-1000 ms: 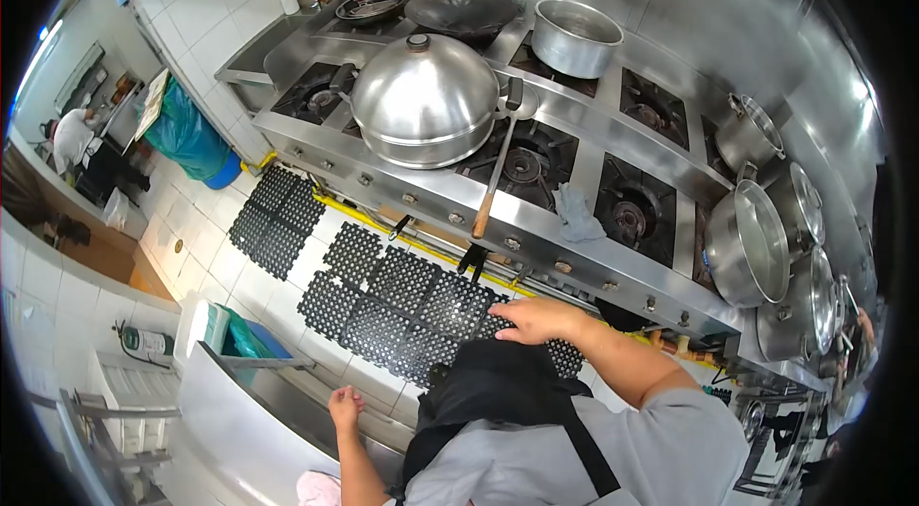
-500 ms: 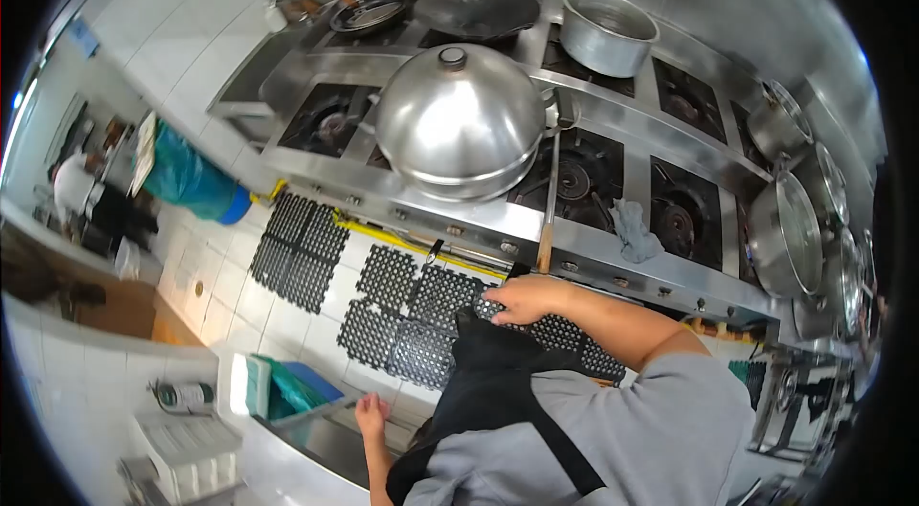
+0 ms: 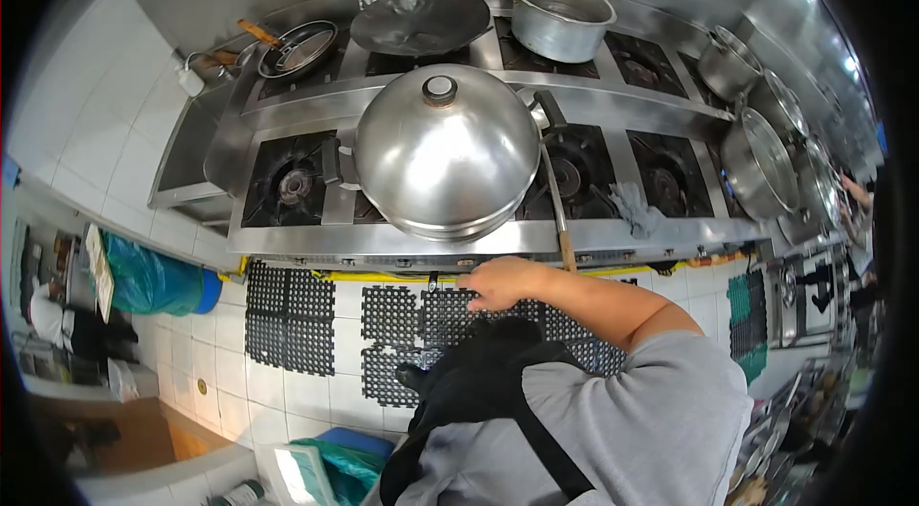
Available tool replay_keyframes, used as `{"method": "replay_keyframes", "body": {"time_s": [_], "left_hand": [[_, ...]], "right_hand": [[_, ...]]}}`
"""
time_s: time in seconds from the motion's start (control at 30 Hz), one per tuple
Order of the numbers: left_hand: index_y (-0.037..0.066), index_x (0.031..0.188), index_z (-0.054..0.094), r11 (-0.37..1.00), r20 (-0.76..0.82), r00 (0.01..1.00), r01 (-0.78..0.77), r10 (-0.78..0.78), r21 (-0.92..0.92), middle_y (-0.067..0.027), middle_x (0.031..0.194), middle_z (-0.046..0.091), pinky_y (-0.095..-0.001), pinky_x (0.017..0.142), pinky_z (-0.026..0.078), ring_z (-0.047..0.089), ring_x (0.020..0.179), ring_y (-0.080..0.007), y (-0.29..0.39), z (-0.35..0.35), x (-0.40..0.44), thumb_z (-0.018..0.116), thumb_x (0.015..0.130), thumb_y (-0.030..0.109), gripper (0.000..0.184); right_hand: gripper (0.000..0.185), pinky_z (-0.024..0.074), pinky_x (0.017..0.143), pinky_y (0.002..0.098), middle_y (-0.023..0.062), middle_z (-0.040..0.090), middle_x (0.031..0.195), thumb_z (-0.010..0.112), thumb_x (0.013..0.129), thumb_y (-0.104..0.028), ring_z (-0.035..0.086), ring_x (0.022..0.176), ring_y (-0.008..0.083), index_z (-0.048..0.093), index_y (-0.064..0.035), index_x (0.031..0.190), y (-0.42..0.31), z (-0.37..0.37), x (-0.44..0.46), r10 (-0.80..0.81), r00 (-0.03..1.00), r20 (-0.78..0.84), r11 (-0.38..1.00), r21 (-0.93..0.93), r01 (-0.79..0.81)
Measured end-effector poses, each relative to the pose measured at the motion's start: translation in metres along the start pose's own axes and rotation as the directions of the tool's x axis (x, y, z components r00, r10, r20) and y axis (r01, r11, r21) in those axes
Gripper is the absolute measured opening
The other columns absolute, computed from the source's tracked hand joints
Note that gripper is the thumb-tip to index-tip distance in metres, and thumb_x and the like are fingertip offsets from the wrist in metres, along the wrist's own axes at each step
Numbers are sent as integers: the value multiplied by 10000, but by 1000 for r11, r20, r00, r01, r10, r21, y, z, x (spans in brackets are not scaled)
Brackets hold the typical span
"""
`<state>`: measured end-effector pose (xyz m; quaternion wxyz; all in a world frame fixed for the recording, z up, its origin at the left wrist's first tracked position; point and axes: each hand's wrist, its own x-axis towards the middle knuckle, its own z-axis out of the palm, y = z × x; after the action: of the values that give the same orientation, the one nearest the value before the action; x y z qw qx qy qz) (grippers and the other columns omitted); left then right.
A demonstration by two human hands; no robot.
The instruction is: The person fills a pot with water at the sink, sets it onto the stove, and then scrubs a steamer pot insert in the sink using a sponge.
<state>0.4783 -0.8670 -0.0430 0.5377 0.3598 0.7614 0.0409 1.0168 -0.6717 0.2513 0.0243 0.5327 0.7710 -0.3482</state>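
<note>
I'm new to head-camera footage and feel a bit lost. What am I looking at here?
There's no machine here, just a person with bare hands. The camera sits on their head, looking forward and down, so their black apron and grey sleeve show below. Ahead is a stainless-steel stove. It bears a large domed lid covering a pan, a dark wok and an open pot. A long wooden-handled utensil and a grey cloth lie towards the front. The right hand shows nothing held; whether it touches the stove is unclear. The left hand is out of view.
</note>
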Motion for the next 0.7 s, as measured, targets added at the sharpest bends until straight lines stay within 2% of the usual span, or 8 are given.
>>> {"method": "replay_keyframes", "body": {"time_s": [0.07,0.17,0.23,0.3,0.37,0.47,0.57,0.7], "left_hand": [[0,1057,570,994,-12,1000,-11,10,-108,-154,812,665,-359,484,520,646,589,-249,19,-44,33,593,968,270,285],[-4,1072,566,939,-70,998,-22,-2,-344,-166,819,667,-367,476,523,653,591,-261,51,-118,90,597,963,276,302],[-7,1081,563,902,-115,993,-62,13,-428,-174,823,669,-372,471,525,658,593,-268,77,-167,122,600,959,279,314],[-9,1124,539,920,-123,992,-60,12,-388,-181,847,670,-380,484,532,666,616,-279,99,-209,143,599,959,289,346],[-11,1239,472,955,-113,994,-28,-6,-295,-190,913,671,-400,528,550,684,684,-301,115,-244,161,591,964,310,439],[-1,1227,485,962,-132,990,4,-42,-275,-188,906,670,-382,518,542,682,669,-288,128,-274,178,594,956,310,427],[24,1174,510,972,-110,991,50,-77,-231,-176,912,673,-403,548,549,685,678,-297,121,-278,196,593,952,313,373],[29,1159,519,968,23,992,125,-122,-220,-177,938,674,-435,575,549,685,694,-317,121,-252,215,581,957,318,358]], "right_hand": [[491,510,898,507,232,688,1034,637,903,-385,642,1041,408,570,-81,1284,-24,-5,3,154,986,-71,988,28,-152],[505,506,901,508,233,688,1045,633,911,-402,643,1038,414,567,-82,1295,-63,-2,11,226,972,-64,972,78,-221],[505,503,903,510,234,688,1050,632,913,-407,642,1039,417,569,-76,1290,-79,7,20,273,961,-47,957,114,-266],[512,500,907,510,232,688,1063,632,916,-413,641,1043,421,563,-76,1295,-83,29,28,264,953,-149,961,127,-247],[513,501,908,508,229,688,1066,633,915,-415,640,1046,422,560,-79,1297,-110,28,24,322,933,-161,941,162,-297],[519,501,908,504,228,684,1095,636,917,-412,638,1054,421,548,-85,1310,-128,41,22,385,905,-181,908,253,-335],[519,508,903,495,232,688,1083,635,920,-405,639,1052,424,541,-87,1319,-139,55,18,501,855,-131,856,220,-468],[497,517,888,486,226,694,1062,640,916,-399,649,1028,419,564,-73,1284,-143,58,9,519,827,-216,844,281,-457]]}}
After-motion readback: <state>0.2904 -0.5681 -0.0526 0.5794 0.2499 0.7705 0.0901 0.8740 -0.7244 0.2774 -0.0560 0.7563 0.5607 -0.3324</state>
